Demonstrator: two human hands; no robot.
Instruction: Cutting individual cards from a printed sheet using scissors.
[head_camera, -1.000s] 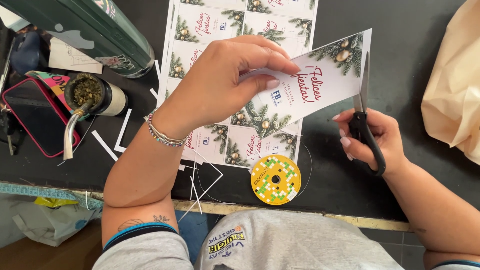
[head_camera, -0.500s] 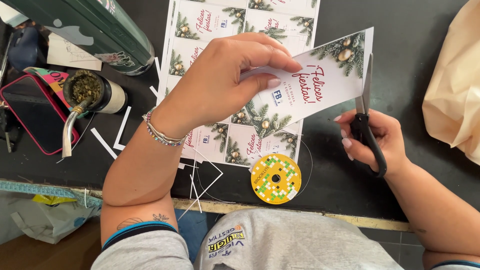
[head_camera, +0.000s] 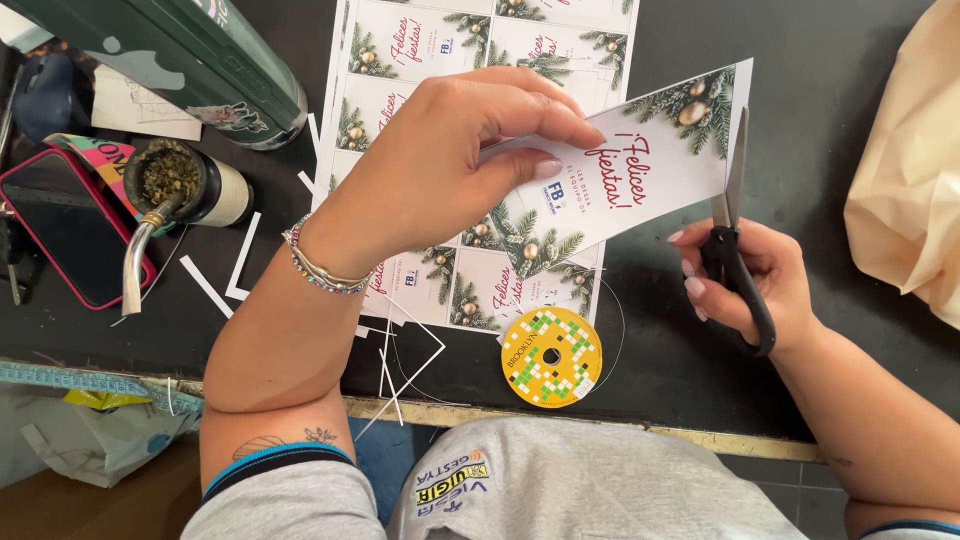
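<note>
The festive card (head_camera: 650, 185) is held above the printed sheet (head_camera: 450, 50), pinched in the left hand (head_camera: 450, 170) fingers. The right hand (head_camera: 745, 280) grips scissors (head_camera: 735, 230) at the card's right edge, apparently trimming its border. Below the card lies a yellow spool (head_camera: 551, 357).

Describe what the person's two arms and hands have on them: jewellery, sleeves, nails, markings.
The left hand has a beaded, silvery bracelet at the wrist, a small dark tattoo on the upper arm, and a grey short sleeve edged in blue and black. The right hand has long, pale polished nails and no wrist jewellery; its sleeve barely shows.
</note>
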